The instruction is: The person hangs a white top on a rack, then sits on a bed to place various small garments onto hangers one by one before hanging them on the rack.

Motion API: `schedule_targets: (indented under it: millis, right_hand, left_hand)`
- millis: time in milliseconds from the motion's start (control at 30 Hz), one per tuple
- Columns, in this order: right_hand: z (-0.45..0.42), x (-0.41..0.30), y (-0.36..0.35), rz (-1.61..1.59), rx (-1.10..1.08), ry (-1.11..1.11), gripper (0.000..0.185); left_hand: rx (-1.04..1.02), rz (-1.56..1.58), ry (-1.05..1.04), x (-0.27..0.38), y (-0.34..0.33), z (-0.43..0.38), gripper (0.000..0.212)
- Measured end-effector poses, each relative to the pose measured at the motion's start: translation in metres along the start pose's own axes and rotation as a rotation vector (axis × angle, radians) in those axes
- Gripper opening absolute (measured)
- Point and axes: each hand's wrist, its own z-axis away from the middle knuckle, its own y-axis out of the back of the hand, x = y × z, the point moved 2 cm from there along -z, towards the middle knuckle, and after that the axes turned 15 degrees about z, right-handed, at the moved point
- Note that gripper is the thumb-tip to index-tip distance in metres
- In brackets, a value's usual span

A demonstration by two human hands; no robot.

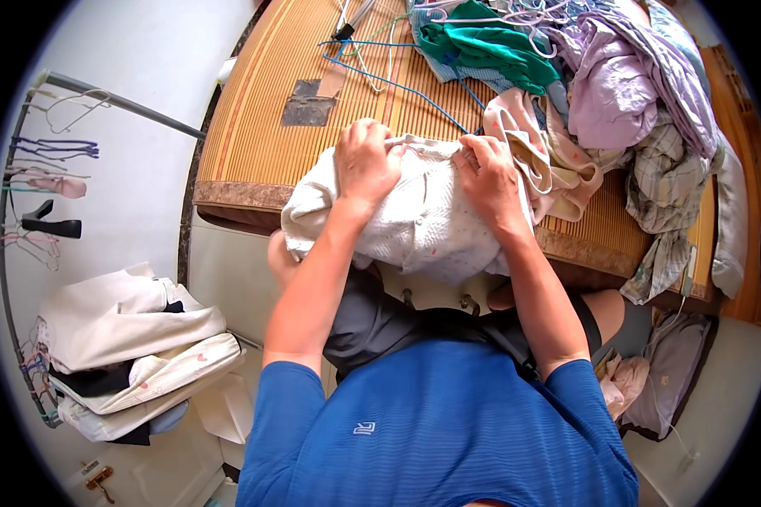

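Note:
A white buttoned knit garment point(418, 209) lies over the near edge of the bamboo mat point(253, 127), its lower part hanging toward my lap. My left hand point(368, 161) grips its upper edge at the left, fingers curled over the fabric. At the right end of the same edge, my right hand point(487, 174) pinches the cloth. Between the two hands the neckline or top band runs roughly straight. A button placket goes down the middle of the front. Part of each hand's fingertips is hidden by the hand itself.
Beside my right hand lies a pink-and-beige cloth point(545, 158). Behind it are a green garment point(488, 41), lilac fabric point(615, 89), plaid cloth point(666, 171) and several hangers. A blue wire hanger point(393, 73) rests on the mat. At left, a rack point(127, 104) carries hangers and folded clothes point(133, 323).

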Motion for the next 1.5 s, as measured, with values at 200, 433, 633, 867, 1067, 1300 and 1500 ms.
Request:
schedule_targets:
  millis: [200, 433, 633, 867, 1067, 1300, 1500]
  right_hand:
    - [-0.017, -0.012, -0.003, 0.153, -0.158, -0.080, 0.045]
    - [-0.041, -0.007, -0.014, 0.216, -0.238, -0.148, 0.048]
    - [-0.038, -0.006, -0.012, 0.185, -0.213, -0.126, 0.052]
    - [-0.037, -0.003, -0.011, 0.157, -0.229, -0.088, 0.050]
    - [-0.035, -0.002, -0.012, 0.138, -0.226, -0.096, 0.045]
    - [-0.037, -0.002, -0.011, 0.109, -0.251, -0.106, 0.041]
    - [-0.037, -0.003, -0.009, 0.090, -0.264, -0.124, 0.039]
  left_hand:
    - [0.067, 0.116, 0.091, -0.025, -0.004, 0.004, 0.038]
    - [0.061, 0.037, 0.139, -0.019, -0.006, -0.007, 0.043]
    - [0.032, 0.053, 0.121, -0.013, -0.004, -0.005, 0.049]
    - [-0.009, 0.069, 0.141, -0.011, -0.004, -0.006, 0.051]
    - [-0.016, 0.070, 0.137, -0.012, -0.001, -0.006, 0.045]
    - [-0.021, 0.059, 0.157, -0.012, -0.001, -0.010, 0.045]
    - [-0.037, 0.074, 0.166, -0.010, 0.001, -0.010, 0.044]
